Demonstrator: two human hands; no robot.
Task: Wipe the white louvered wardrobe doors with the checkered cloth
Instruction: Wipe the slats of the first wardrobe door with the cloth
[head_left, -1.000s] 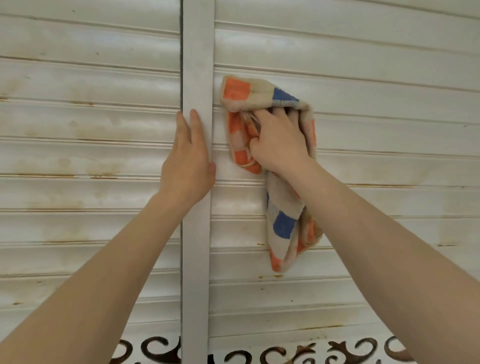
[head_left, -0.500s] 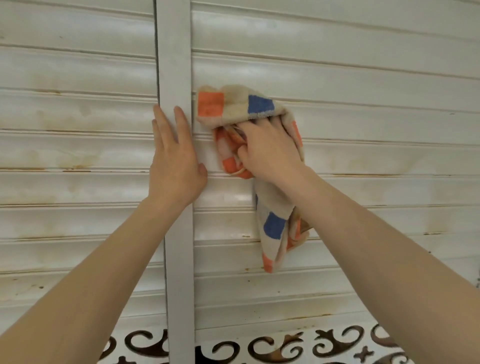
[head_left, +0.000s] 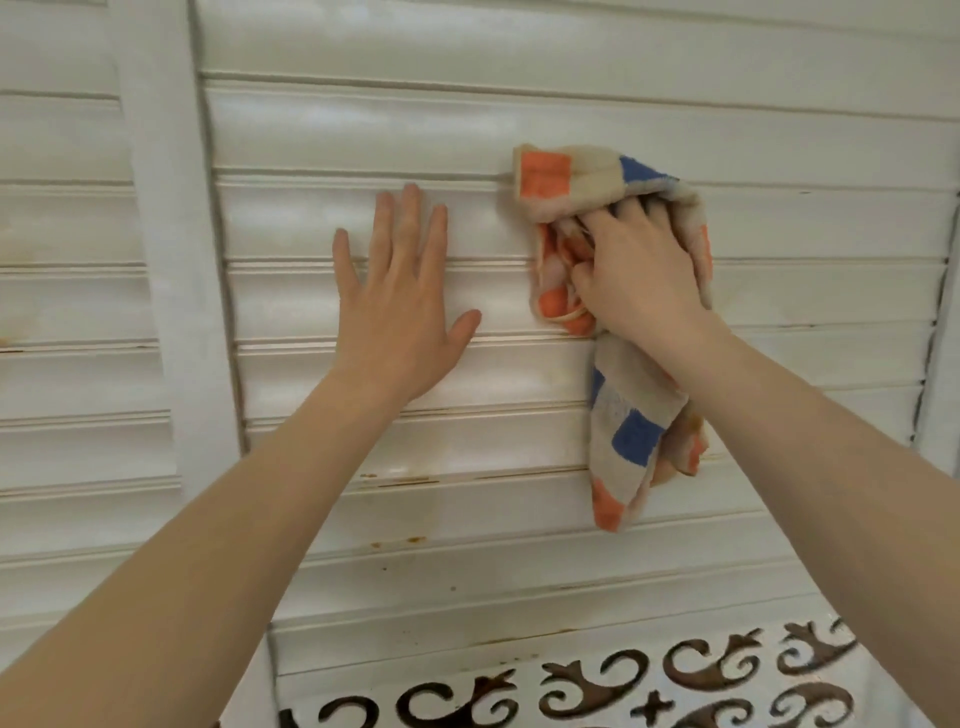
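Note:
White louvered wardrobe doors (head_left: 519, 130) fill the view, with brownish stains along several slat edges. My right hand (head_left: 636, 275) grips a bunched checkered cloth (head_left: 571, 176) of orange, blue and beige squares and presses it against the right door's slats. A tail of the cloth hangs down below my wrist. My left hand (head_left: 400, 301) lies flat on the same door with fingers straight and spread, a short way left of the cloth.
A vertical white stile (head_left: 171, 260) separates the right door from the left door's slats (head_left: 62, 234). Another upright frame edge (head_left: 943, 338) shows at the far right. Below the slats runs a panel with dark scroll cut-outs (head_left: 623, 686).
Both hands have shifted rightward across the right door. My left hand left the stile and now lies flat on the slats. The cloth slid right with my right hand.

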